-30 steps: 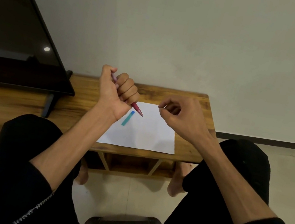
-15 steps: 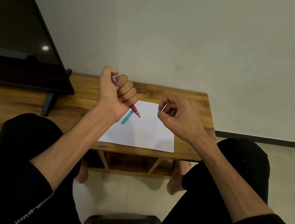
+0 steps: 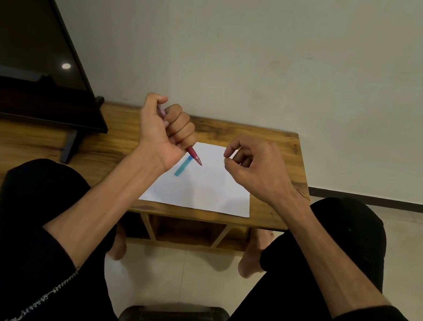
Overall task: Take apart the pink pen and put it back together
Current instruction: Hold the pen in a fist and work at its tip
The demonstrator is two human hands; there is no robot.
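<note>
My left hand (image 3: pixel 166 131) is a closed fist around the pink pen (image 3: pixel 193 155). The pen's dark pink tip sticks out below the fist, pointing down and right, and its pale upper end shows between thumb and forefinger. My right hand (image 3: pixel 253 166) hovers to the right of the pen tip, thumb and forefinger pinched close together; whether something small sits between them I cannot tell. Both hands are above a white sheet of paper (image 3: pixel 208 188).
A teal pen part (image 3: pixel 184 166) lies on the paper, under the pink tip. The paper rests on a low wooden table (image 3: pixel 278 144). A dark screen (image 3: pixel 21 47) stands on the table's left. My knees flank the table's near edge.
My right hand has drifted slightly to the left, toward the pen tip. The left fist holds the pen in almost the same place.
</note>
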